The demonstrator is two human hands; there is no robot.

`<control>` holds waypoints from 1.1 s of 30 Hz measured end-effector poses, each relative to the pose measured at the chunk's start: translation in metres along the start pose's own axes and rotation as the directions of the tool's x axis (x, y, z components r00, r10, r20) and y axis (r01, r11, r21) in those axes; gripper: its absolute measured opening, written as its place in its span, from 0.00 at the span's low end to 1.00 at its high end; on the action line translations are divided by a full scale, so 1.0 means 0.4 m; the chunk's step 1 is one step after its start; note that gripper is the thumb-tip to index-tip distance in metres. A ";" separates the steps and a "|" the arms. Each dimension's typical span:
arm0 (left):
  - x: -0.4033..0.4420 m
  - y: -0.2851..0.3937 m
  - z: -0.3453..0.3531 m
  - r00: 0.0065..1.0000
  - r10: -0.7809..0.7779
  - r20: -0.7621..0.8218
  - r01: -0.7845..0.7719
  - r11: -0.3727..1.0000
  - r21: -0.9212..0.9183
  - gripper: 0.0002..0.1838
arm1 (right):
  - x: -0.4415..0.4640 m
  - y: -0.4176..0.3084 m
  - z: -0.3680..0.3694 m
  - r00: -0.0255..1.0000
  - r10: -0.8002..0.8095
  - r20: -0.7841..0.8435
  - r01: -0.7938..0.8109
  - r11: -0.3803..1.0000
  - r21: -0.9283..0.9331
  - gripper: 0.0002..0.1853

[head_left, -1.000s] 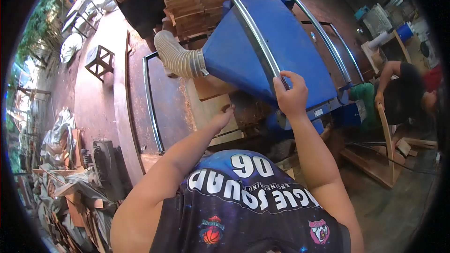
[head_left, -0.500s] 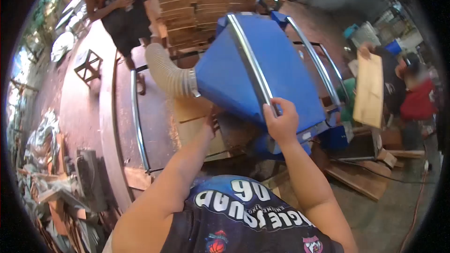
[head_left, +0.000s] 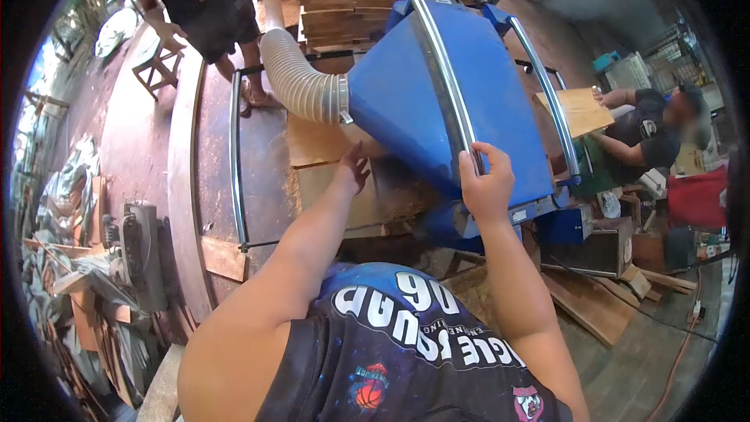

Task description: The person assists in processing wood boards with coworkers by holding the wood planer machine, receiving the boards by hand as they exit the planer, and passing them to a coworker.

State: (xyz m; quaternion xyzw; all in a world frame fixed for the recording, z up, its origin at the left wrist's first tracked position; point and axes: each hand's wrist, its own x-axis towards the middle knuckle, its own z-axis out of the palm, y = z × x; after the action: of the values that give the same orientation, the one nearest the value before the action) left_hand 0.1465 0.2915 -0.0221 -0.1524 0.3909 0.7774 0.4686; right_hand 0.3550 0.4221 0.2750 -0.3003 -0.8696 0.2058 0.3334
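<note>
A large blue machine hood (head_left: 422, 94) fills the middle of the view, with a chrome bar (head_left: 447, 70) running along its top. My right hand (head_left: 488, 184) is closed on the near end of this bar, thumb on one side and fingers on the other. My left hand (head_left: 356, 169) reaches beneath the ribbed hose (head_left: 301, 82), fingers apart and nothing in them. It hovers by a pale wooden board (head_left: 324, 191) on the machine's bed; whether it touches the board I cannot tell. A metal clamp joins the hose to the hood's left side.
Stacked wood (head_left: 351, 8) stands behind the machine. A person (head_left: 207, 8) is at the far left near a stool (head_left: 156, 74). On the right, a co-worker (head_left: 644, 129) holds a board (head_left: 578, 112). Offcuts (head_left: 594, 305) and a cable (head_left: 676, 375) lie on the floor.
My left hand now shows its fingers apart. My right hand stays on the bar. The co-worker's board has gone from upright to nearly level, closer to the machine. My view has shifted slightly.
</note>
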 end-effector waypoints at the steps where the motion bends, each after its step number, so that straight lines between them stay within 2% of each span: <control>1: 0.002 0.001 -0.012 1.000 0.001 0.027 -0.001 1.000 -0.002 0.42 | -0.001 0.000 0.000 1.000 -0.021 0.002 0.021 1.000 -0.010 0.15; 4: -0.014 0.015 -0.013 1.000 0.021 -0.012 -0.022 1.000 -0.009 0.43 | -0.002 0.001 0.002 0.998 -0.066 0.004 0.066 0.997 -0.035 0.15; 7: -0.024 0.027 -0.015 1.000 0.018 -0.003 -0.018 0.996 -0.088 0.40 | -0.003 0.010 0.003 0.996 -0.091 0.006 0.092 0.993 -0.070 0.15; 10: -0.015 0.023 -0.033 0.997 0.077 0.001 -0.076 0.984 -0.161 0.30 | -0.003 0.003 0.004 0.997 -0.081 0.008 0.082 0.994 -0.068 0.15; 13: 0.004 0.032 -0.057 0.998 0.060 -0.023 -0.063 0.978 -0.198 0.20 | -0.004 0.000 0.001 0.997 -0.071 0.005 0.071 0.995 -0.069 0.15; 16: -0.020 0.055 -0.054 0.994 0.036 -0.103 -0.058 0.972 -0.226 0.16 | -0.001 0.000 0.005 0.997 -0.078 -0.008 0.077 0.994 -0.073 0.15; 22: -0.070 0.091 -0.049 0.983 0.056 -0.177 -0.097 0.967 -0.236 0.15 | 0.001 0.000 0.010 0.996 -0.077 -0.045 0.075 0.996 -0.051 0.15; 25: -0.037 0.091 -0.110 0.983 0.097 -0.153 -0.130 0.965 -0.229 0.19 | -0.001 0.011 0.010 0.992 -0.094 -0.084 0.093 0.996 -0.014 0.15; 27: -0.052 0.108 -0.110 0.977 0.125 -0.170 -0.159 0.966 -0.205 0.21 | 0.001 0.018 0.009 0.997 -0.064 -0.039 0.064 0.998 -0.011 0.15; 30: -0.079 0.134 -0.101 0.970 0.121 -0.210 -0.180 0.939 -0.293 0.17 | -0.002 0.018 0.004 0.993 -0.080 -0.087 0.080 0.997 0.002 0.16; 33: -0.108 0.148 -0.104 0.977 0.197 -0.076 -0.211 0.935 -0.286 0.16 | -0.005 0.028 0.007 0.995 -0.057 -0.087 0.058 0.998 0.008 0.16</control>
State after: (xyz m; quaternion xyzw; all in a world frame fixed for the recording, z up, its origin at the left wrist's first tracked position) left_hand 0.1132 0.2189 0.0044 -0.1967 0.2960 0.8673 0.3486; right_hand 0.3585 0.4284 0.2657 -0.2821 -0.8614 0.1876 0.3784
